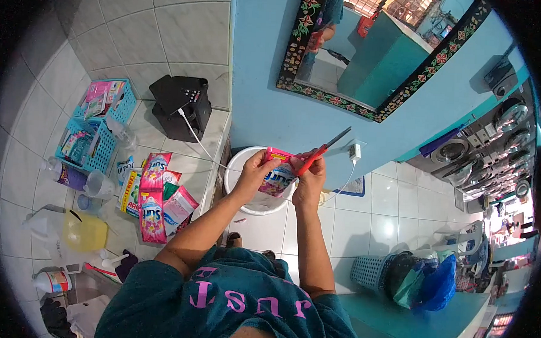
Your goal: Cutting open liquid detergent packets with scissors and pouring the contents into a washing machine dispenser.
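Observation:
My left hand (251,173) grips the left side of a pink detergent sachet (277,180) marked Surf. Against my right hand (310,184) rest scissors with red handles (312,160), held with their dark blades pointing up and away to the right. The fingers of that hand also pinch the sachet's upper right corner. Below the sachet stands a round white tub (262,211) on the tiled floor, its inside partly hidden by my hands. On the ledge to the left lie joined pink Surf sachets (154,196) over other detergent packets (130,193).
A black speaker-like box (183,108) sits on the ledge, its white cable (195,137) running behind my hands to a wall plug (354,153). Blue baskets (100,149), bottles and a yellow jug (86,232) stand left. A framed mirror (331,99) hangs ahead; front-loading washers (452,150) line the right.

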Demonstrator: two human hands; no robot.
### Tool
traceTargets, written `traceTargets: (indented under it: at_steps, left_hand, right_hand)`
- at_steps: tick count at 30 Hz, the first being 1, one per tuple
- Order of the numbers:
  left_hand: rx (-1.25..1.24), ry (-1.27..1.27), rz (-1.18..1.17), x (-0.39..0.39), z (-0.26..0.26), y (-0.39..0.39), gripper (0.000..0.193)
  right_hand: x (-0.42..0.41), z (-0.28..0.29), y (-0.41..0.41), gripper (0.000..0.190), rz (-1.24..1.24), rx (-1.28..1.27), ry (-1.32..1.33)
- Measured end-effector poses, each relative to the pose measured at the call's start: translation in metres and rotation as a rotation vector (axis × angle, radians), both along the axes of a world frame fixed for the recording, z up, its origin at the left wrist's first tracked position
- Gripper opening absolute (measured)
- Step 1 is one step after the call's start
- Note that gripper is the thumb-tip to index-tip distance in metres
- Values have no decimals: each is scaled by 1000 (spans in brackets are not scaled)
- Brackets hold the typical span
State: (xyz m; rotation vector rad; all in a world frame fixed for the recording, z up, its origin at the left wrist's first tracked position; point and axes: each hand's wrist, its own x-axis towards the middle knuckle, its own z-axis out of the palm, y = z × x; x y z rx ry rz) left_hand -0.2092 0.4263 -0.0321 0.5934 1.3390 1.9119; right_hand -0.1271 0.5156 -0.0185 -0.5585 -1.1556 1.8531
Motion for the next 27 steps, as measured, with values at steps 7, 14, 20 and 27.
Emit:
traceTargets:
  at_steps: [7,14,20,27]
  left_hand:
    - [6,15,41,1,-7,0,15]
    - [95,8,72,0,-19,7,15]
    - [91,54,100,-2,-25,10,14]
    - [81,64,60,-2,-20,11,15]
  right_hand:
    - [-4,-5,-2,20,-13,38,0]
    - [-9,-6,-2,20,-24,-12,53]
    - [-10,-8,-2,20,-33,-28,54]
    - [-11,-8,0,20,-111,-77,77]
